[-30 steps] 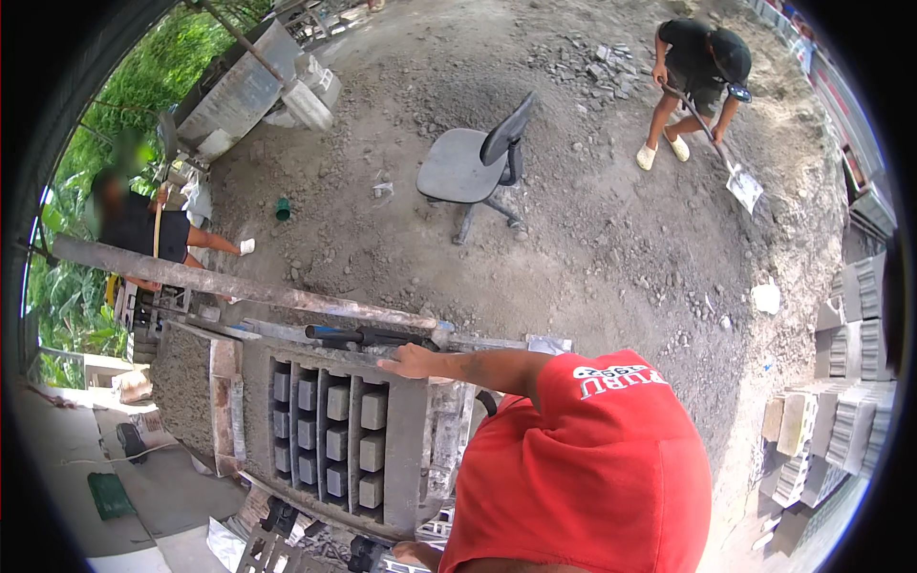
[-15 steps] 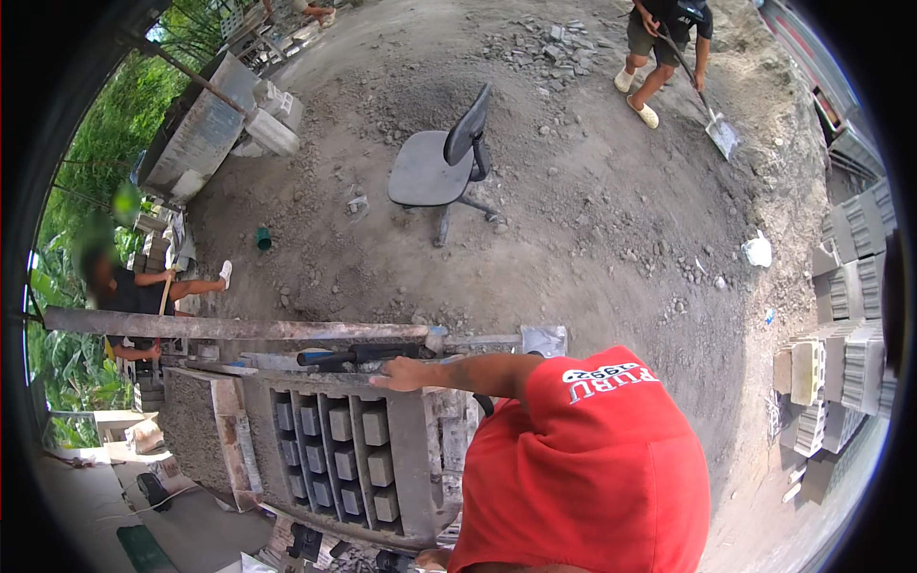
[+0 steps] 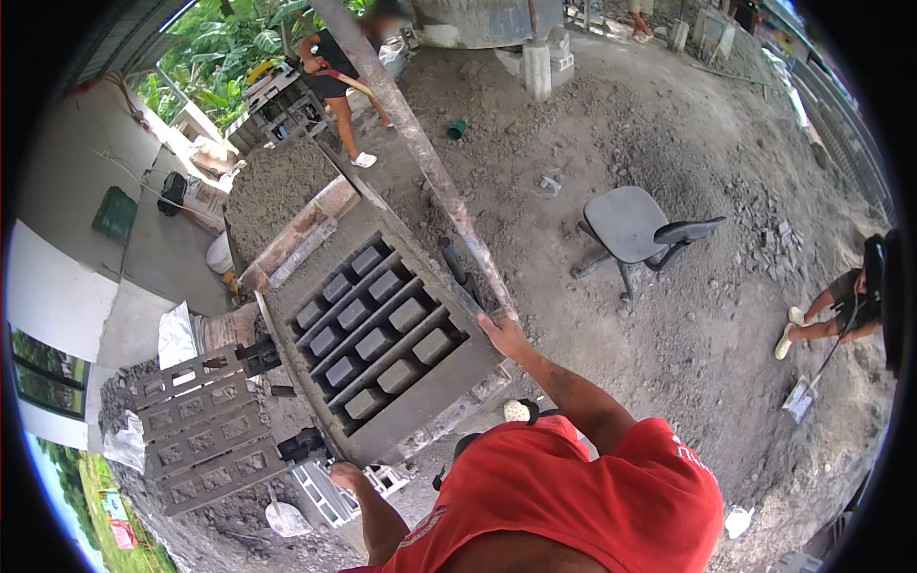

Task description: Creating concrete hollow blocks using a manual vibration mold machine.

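Note:
In front of me stands a block-moulding machine with a grey steel mould (image 3: 387, 329), its slots filled by rows of rectangular cores. My right hand (image 3: 504, 336) rests on the mould's right edge, fingers stretched out, beside the lower end of a long rusty metal bar (image 3: 435, 181). A black handle (image 3: 456, 263) lies just beyond those fingers. Down at the machine's near left corner, my left hand (image 3: 350, 476) is closed; whatever it grips is hidden. Next to it are a black machine part (image 3: 302, 445) and a light grey hollow block (image 3: 328, 492).
Grey mix (image 3: 277, 196) is heaped on the machine's far tray. Fresh hollow blocks (image 3: 205, 435) lie in rows at left, near a trowel (image 3: 287, 517). An office chair (image 3: 626, 224) stands right. One person (image 3: 334, 86) holds a shovel at far left, another (image 3: 841, 310) at right.
My view has swung left and down, so the machine now sits more centrally and tilted. My left hand has come into fuller view. My right hand stays on the machine's edge.

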A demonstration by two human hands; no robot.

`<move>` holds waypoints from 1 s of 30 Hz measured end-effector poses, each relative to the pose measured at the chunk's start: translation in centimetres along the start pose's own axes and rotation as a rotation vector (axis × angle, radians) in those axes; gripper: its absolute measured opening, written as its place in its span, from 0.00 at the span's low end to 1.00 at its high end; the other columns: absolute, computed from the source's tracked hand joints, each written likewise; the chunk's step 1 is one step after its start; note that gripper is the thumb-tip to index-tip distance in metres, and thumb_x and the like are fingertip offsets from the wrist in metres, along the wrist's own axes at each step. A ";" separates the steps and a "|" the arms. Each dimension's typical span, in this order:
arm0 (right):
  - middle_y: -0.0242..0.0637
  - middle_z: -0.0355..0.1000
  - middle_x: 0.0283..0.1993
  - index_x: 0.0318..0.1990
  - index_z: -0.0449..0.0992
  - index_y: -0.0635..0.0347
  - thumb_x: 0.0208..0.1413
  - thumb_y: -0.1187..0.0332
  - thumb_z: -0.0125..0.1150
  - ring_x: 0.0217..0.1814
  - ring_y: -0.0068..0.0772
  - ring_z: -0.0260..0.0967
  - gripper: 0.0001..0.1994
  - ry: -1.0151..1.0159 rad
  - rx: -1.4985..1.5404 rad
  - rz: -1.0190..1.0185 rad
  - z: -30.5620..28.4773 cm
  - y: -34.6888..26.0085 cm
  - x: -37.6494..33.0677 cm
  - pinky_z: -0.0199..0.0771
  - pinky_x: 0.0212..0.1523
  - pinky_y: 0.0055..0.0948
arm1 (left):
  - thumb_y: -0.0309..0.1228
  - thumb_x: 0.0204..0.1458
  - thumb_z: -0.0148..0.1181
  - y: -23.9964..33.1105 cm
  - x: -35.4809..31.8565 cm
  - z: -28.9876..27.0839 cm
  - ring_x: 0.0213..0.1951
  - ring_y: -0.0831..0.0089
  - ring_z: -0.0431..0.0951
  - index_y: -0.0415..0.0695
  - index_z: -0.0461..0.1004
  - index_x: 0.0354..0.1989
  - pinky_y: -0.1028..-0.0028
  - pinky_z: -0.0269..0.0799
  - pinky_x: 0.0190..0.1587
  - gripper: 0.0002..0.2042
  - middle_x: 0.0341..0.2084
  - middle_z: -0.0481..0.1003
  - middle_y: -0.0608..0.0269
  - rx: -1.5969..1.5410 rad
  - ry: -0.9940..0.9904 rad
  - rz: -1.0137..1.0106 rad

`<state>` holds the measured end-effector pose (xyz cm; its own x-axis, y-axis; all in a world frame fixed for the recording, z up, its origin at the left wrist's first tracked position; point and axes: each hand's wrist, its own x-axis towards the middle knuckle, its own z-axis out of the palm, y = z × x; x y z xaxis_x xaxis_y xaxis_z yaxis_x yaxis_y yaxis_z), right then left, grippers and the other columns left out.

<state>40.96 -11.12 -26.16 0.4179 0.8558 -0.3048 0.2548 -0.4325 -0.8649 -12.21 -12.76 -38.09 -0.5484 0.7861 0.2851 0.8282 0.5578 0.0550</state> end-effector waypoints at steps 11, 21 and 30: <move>0.60 0.70 0.31 0.31 0.75 0.67 0.52 0.38 0.42 0.42 0.59 0.68 0.33 0.060 -0.043 -0.030 -0.7 -0.5 -0.5 0.65 0.44 0.43 | 0.27 0.46 0.44 0.3 -0.9 0.7 0.17 0.60 0.73 0.34 0.73 0.16 0.66 0.66 0.18 0.13 0.17 0.74 0.51 -0.059 0.181 0.127; 0.59 0.71 0.31 0.32 0.74 0.68 0.52 0.39 0.43 0.42 0.57 0.69 0.33 0.000 0.038 -0.045 -1.3 -1.4 -0.8 0.65 0.44 0.42 | 0.27 0.47 0.42 0.2 -0.8 0.6 0.16 0.59 0.72 0.28 0.71 0.16 0.62 0.63 0.18 0.16 0.16 0.73 0.47 -0.313 0.027 -0.112; 0.59 0.70 0.31 0.31 0.74 0.69 0.52 0.40 0.44 0.41 0.57 0.69 0.33 0.043 0.048 -0.087 -0.4 0.1 -0.1 0.65 0.43 0.41 | 0.24 0.47 0.46 3.2 -1.5 -4.8 0.20 0.61 0.77 0.35 0.76 0.19 0.68 0.73 0.22 0.12 0.18 0.75 0.48 0.018 -0.077 -0.086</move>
<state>41.29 -11.36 -26.06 0.4335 0.8760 -0.2113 0.2504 -0.3424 -0.9056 -8.14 -13.46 -33.75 -0.6250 0.7530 0.2056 0.7760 0.6280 0.0591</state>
